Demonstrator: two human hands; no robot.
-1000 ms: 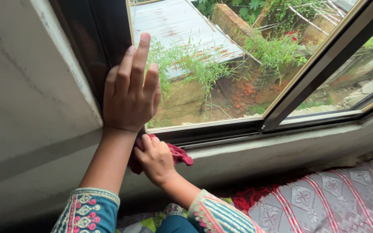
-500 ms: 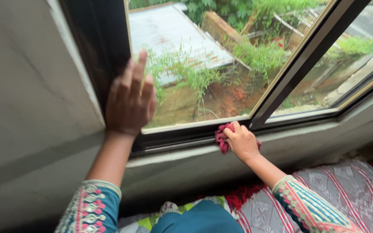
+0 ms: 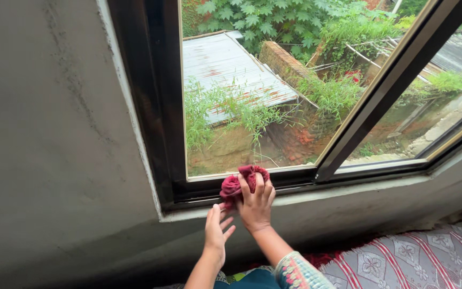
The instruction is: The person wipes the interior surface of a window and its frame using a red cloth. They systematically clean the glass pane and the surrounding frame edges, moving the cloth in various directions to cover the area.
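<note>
Cloth pressed to lower window frame

Red cloth (image 3: 239,184), bunched, sits on the dark bottom rail of the window frame (image 3: 167,134), pinned there by the right hand (image 3: 256,206). Right-hand fingers lie spread over the cloth, pushing it against the rail rather than gripping it in a fist. Left hand (image 3: 216,233) is just beside and below, fingers loosely spread, fingertips near the pale sill (image 3: 359,187), holding nothing; whether it touches the cloth, cannot tell. Grey wall (image 3: 54,160) lies left of both hands. Glass pane (image 3: 252,91) above the hands shows a tin roof and greenery. Patterned blanket (image 3: 418,257) lies right of the right forearm.
</note>
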